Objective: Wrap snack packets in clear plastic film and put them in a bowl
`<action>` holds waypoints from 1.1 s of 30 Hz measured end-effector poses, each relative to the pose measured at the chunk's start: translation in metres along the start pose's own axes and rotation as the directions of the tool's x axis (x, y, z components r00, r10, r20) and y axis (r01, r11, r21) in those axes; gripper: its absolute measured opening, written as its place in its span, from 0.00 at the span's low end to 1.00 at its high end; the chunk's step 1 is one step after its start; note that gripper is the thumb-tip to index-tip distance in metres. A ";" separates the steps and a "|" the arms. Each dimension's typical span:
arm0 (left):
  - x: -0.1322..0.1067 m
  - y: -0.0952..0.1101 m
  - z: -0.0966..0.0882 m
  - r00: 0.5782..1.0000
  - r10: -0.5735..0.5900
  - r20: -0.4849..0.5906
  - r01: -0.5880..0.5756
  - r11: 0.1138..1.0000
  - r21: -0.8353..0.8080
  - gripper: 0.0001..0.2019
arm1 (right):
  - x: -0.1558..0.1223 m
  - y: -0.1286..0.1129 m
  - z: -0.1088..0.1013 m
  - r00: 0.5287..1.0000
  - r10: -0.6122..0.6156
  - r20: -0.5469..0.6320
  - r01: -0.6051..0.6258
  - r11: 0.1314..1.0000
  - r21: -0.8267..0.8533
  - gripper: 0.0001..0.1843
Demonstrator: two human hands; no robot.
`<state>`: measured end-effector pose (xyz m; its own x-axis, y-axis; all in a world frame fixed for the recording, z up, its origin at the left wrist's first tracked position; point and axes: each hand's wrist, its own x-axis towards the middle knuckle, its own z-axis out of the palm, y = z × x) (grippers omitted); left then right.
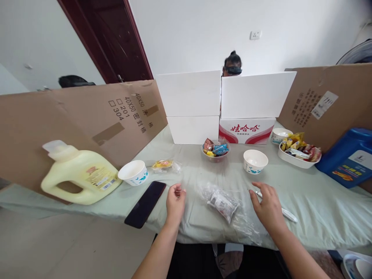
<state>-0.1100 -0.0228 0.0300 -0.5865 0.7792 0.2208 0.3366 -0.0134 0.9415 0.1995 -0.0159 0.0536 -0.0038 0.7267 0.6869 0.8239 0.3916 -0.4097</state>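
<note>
My left hand (175, 201) rests on the green tablecloth (319, 209) with its fingers curled in, pinching the edge of a thin clear plastic film (190, 182). My right hand (267, 205) lies over a white pen-like tool (286, 213), fingers bent toward it; whether it grips the tool I cannot tell. Between the hands lies a crumpled clear bag (221, 201) with a printed packet inside. A dark phone (145, 203) lies left of my left hand, near the table's front edge.
A yellow detergent jug (80, 174), a white paper bowl (133, 172) and a wrapped snack (164, 164) sit at the left. A clear bowl of sweets (216, 149), two more white bowls (255, 161), a snack tray (299, 153), a blue jug (350, 157). Cardboard and white boxes wall the back; a person sits behind.
</note>
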 end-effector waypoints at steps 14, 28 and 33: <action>0.001 0.016 0.040 0.588 0.419 0.691 -0.761 0.576 0.299 0.16 | -0.002 0.002 0.044 0.814 0.017 0.580 0.020 0.998 -0.057 0.30; -0.044 0.046 -0.045 0.317 0.380 0.869 -0.500 0.846 -0.188 0.10 | 0.002 -0.028 -0.020 0.831 -0.273 0.485 0.182 0.957 0.226 0.11; -0.036 0.052 -0.005 0.686 0.263 0.678 -0.180 0.965 -0.192 0.09 | 0.014 -0.031 0.023 0.828 -0.292 0.479 0.195 0.950 0.242 0.22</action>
<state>-0.0749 -0.0541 0.0727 0.1854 0.9562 0.2263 0.2888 -0.2732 0.9176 0.1611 -0.0044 0.0620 -0.5149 0.7576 0.4012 0.6452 0.6506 -0.4005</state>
